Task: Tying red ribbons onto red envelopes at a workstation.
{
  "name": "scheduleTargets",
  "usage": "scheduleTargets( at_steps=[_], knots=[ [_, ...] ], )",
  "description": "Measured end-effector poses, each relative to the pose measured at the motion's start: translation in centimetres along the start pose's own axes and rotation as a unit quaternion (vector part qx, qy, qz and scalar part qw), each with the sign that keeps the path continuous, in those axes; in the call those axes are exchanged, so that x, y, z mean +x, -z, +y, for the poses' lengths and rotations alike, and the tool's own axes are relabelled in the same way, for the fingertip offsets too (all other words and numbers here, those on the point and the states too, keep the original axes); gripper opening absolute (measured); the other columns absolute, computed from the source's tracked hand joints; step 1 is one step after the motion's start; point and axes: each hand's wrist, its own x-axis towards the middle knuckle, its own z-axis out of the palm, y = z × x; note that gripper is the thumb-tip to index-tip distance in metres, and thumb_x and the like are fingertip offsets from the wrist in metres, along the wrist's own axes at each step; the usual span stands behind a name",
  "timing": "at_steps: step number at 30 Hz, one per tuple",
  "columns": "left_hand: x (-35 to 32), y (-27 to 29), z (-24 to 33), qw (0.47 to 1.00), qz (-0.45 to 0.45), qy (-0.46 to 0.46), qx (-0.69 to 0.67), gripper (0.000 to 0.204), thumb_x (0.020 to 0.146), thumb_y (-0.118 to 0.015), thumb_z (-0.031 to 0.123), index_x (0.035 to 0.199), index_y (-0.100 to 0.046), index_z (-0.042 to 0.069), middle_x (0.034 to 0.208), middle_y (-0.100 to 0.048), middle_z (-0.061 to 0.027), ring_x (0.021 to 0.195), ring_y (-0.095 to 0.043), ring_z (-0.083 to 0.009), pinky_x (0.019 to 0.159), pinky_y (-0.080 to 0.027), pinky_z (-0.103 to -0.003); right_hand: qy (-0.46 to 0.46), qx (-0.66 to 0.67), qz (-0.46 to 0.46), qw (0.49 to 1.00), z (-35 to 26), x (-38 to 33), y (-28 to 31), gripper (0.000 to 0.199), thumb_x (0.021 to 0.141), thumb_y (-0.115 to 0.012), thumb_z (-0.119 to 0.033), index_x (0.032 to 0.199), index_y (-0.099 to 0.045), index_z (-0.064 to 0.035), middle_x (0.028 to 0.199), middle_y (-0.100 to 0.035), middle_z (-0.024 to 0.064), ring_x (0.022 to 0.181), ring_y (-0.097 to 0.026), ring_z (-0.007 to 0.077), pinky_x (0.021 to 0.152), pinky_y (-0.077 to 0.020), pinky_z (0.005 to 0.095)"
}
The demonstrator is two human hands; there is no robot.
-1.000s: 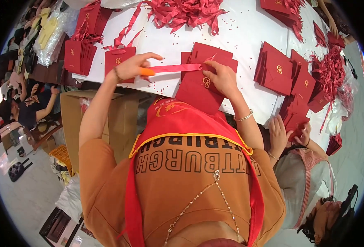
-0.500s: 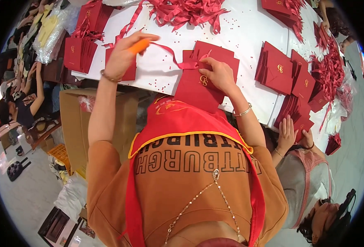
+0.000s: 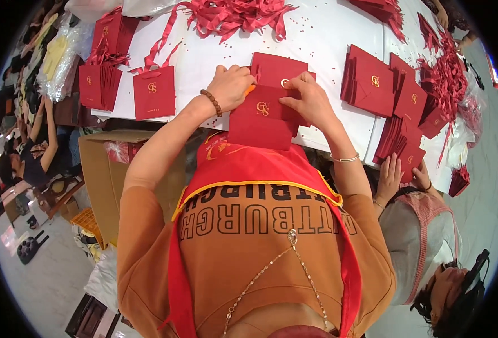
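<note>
A flat red paper bag (image 3: pixel 262 121) with a gold emblem lies in front of me, its lower part reaching past the table edge toward my apron. My left hand (image 3: pixel 227 89) is closed at the bag's upper left edge, and a bit of something orange (image 3: pixel 250 89) shows at its fingertips. With thumb and fingers, my right hand (image 3: pixel 312 101) pinches the upper right edge. Both hands partly cover that edge. Behind it lies another red bag (image 3: pixel 271 65), also with a gold emblem. A single red bag with ribbon handles (image 3: pixel 154 98) lies farther left.
The white table (image 3: pixel 204 62) carries a heap of red ribbons (image 3: pixel 237 14) at the back and small red dots. Stacked red bags (image 3: pixel 370 81) stand right, others (image 3: pixel 99 84) left. A co-worker's hands (image 3: pixel 392 174) touch bags at right. A cardboard box (image 3: pixel 99 180) stands below left.
My left hand has come down and right from the stretched ribbon to the bag's upper edge. That ribbon no longer shows between my hands. The left single bag is now uncovered.
</note>
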Motion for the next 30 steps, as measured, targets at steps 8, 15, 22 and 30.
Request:
scheduleTargets(
  at_steps=[8,15,22,30],
  knots=[
    [0.4,3.6,-1.6,0.805,0.207,0.007,-0.556,0.031,0.089,-0.045,0.009,0.119,-0.047,-0.001,0.093,-0.062,-0.0110,0.079,-0.058,-0.0147,0.076,-0.044,-0.028,-0.122,0.119,-0.044,0.984,0.9,0.1,-0.5,0.030,0.072,-0.068,-0.014,0.093,-0.056,0.0032,0.073,-0.058,0.0141,0.068,-0.057,0.0243,0.064,-0.0446,0.0330],
    [-1.1,4.8,1.0,0.843,0.119,0.069,-0.520,0.012,0.083,-0.056,0.009,0.092,-0.057,0.001,0.077,-0.064,-0.0070,0.060,-0.057,-0.0100,0.057,-0.046,-0.024,-0.113,0.210,-0.054,0.970,2.0,0.0,-1.6,0.032,0.072,-0.067,-0.014,0.099,-0.058,0.0027,0.082,-0.061,0.0156,0.074,-0.060,0.0224,0.068,-0.0457,0.0316],
    [0.0,-1.4,4.3,0.918,0.152,0.080,-0.358,0.011,0.080,-0.058,0.005,0.089,-0.060,-0.002,0.067,-0.062,-0.0077,0.058,-0.058,-0.0100,0.052,-0.046,-0.023,-0.096,0.185,0.000,0.978,1.1,-0.4,-2.6,0.033,0.076,-0.066,-0.012,0.103,-0.057,0.0029,0.087,-0.060,0.0067,0.077,-0.054,0.0115,0.069,-0.0446,0.0251],
    [0.0,-2.9,4.0,0.923,0.139,0.117,-0.340,0.009,0.079,-0.057,0.004,0.085,-0.059,-0.001,0.065,-0.061,-0.0076,0.053,-0.058,-0.0117,0.048,-0.047,-0.025,-0.080,0.192,0.013,0.978,-0.3,-0.4,-2.2,0.032,0.073,-0.065,-0.014,0.101,-0.058,-0.0001,0.093,-0.060,0.0134,0.080,-0.058,0.0214,0.073,-0.0444,0.0288]
  ],
)
